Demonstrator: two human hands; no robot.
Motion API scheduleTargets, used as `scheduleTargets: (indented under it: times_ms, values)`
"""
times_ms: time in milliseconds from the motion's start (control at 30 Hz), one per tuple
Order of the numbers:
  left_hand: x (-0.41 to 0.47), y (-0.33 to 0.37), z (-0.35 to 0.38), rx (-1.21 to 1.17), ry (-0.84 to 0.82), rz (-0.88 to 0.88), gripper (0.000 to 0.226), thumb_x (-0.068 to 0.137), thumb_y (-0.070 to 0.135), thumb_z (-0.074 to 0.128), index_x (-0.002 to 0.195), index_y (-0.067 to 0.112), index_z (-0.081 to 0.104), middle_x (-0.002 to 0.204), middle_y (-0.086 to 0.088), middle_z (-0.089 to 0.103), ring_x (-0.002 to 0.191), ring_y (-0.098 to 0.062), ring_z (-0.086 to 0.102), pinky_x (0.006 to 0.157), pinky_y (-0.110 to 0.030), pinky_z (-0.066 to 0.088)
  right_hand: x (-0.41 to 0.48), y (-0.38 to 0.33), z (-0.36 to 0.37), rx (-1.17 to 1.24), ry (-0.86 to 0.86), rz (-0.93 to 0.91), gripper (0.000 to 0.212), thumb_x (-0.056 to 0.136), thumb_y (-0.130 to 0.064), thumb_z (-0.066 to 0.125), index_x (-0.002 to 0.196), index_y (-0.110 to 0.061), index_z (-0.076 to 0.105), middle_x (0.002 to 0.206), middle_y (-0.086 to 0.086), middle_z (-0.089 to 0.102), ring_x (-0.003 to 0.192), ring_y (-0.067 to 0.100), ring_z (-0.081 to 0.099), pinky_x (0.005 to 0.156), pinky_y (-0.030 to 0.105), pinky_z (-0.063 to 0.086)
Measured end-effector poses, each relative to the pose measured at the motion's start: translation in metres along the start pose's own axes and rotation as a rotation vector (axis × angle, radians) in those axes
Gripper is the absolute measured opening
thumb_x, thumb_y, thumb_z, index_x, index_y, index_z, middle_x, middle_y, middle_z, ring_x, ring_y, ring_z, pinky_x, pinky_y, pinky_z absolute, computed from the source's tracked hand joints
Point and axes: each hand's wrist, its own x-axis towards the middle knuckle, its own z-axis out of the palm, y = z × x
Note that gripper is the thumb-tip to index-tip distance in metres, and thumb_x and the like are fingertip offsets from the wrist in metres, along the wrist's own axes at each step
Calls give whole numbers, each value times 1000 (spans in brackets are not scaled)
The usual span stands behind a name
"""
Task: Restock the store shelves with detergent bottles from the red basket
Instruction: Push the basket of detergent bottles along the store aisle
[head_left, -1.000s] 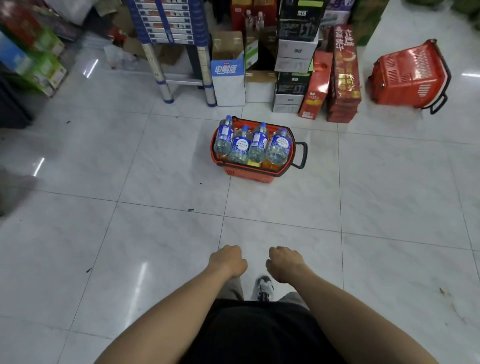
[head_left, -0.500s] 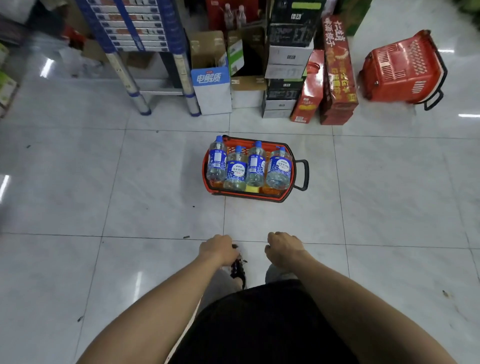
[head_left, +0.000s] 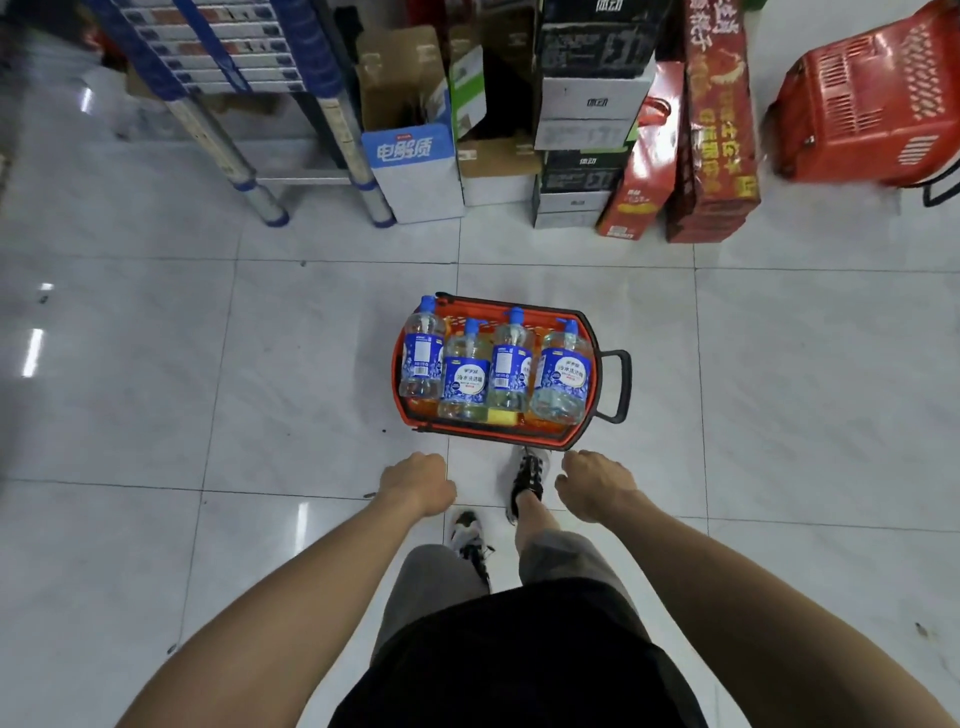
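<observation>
Red basket (head_left: 498, 439) sits on the tiled floor (head_left: 260, 389) right at the feet, four detergent bottles (head_left: 511, 364) upright inside, left hand (head_left: 418, 486) and right hand (head_left: 595, 486) loosely curled, empty: looks like the approach, bend-and-grab next.

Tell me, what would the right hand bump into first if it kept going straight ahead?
Most likely the near rim of the red basket, just below the rightmost detergent bottle. The right hand is short of it; depth is unclear.

Both forearms extend forward and down, side by side. Left hand (head_left: 418, 483) and right hand (head_left: 595, 486): backs up, fingers loosely curled, holding nothing.
</observation>
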Motion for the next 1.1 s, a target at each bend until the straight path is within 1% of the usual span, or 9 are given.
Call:
scheduleTargets:
  times_ms: [167, 433, 533, 600, 667, 733, 833, 967, 1100]
  values:
    - [48, -2, -49, -171, 58, -85, 25, 104, 32, 47, 102, 14, 65, 107, -7, 69, 97, -27, 66, 91, -42, 58, 45, 28, -42, 89, 6, -9, 43, 105, -33, 46, 147, -26, 50, 145, 6, 64, 125, 30, 64, 101, 45, 57]
    - [134, -40, -82, -423, 100, -226, 34, 107, 37, 52, 122, 12, 69, 121, -6, 71, 102, -25, 63, 83, -33, 46, 131, 51, -68, 524, 30, 275, 30, 107, -23, 48, 122, -2, 64, 116, 20, 68, 100, 36, 63, 74, 32, 53]
    - [170, -49, -93, -531, 154, -267, 32, 107, 32, 51, 116, 7, 70, 114, -9, 69, 108, -30, 62, 88, -34, 44, 168, 60, -65, 724, 75, 408, 31, 101, -20, 49, 113, -1, 71, 117, 22, 70, 98, 36, 59, 87, 39, 53]
    - [194, -56, -101, -619, 160, -314, 27, 104, 26, 53, 94, 7, 69, 102, -11, 69, 101, -32, 64, 88, -37, 50, 187, 61, -62, 823, 82, 505, 32, 101, -20, 48, 112, -1, 72, 118, 23, 69, 100, 37, 60, 96, 44, 52]
    - [223, -65, -104, -734, 168, -387, 28, 99, 23, 54, 77, 9, 63, 101, -17, 72, 100, -38, 69, 97, -47, 58, 203, 59, -57, 905, 100, 577, 26, 101, -22, 48, 102, -4, 67, 111, 23, 68, 100, 40, 61, 95, 46, 53]
    - [254, -79, -101, -835, 187, -458, 26, 96, 26, 56, 76, 11, 63, 102, -20, 73, 103, -41, 71, 100, -54, 58, 222, 57, -51, 966, 117, 624, 26, 102, -26, 47, 98, -7, 64, 107, 20, 67, 99, 40, 62, 94, 48, 54]
    - [302, -92, -94, -875, 181, -512, 28, 96, 31, 54, 82, 9, 65, 95, -15, 71, 103, -41, 70, 100, -55, 58, 255, 55, -39, 1014, 103, 671, 39, 103, -34, 42, 109, -4, 67, 110, 19, 67, 103, 40, 62, 91, 44, 51]
    - [386, -131, -52, -831, 98, -518, 66, 92, 56, 38, 130, 7, 60, 133, -18, 64, 118, -41, 62, 101, -60, 54, 308, 75, -3, 1122, 155, 766, 76, 83, -65, 41, 128, -9, 66, 121, 14, 72, 109, 37, 68, 77, 35, 48]
    - [435, -144, -27, -919, 154, -504, 96, 85, 78, 14, 143, 11, 50, 147, -18, 58, 129, -39, 59, 111, -63, 45, 356, 99, 29, 1275, 248, 813, 92, 75, -80, 37, 139, -17, 59, 120, 10, 74, 108, 35, 71, 94, 51, 57]
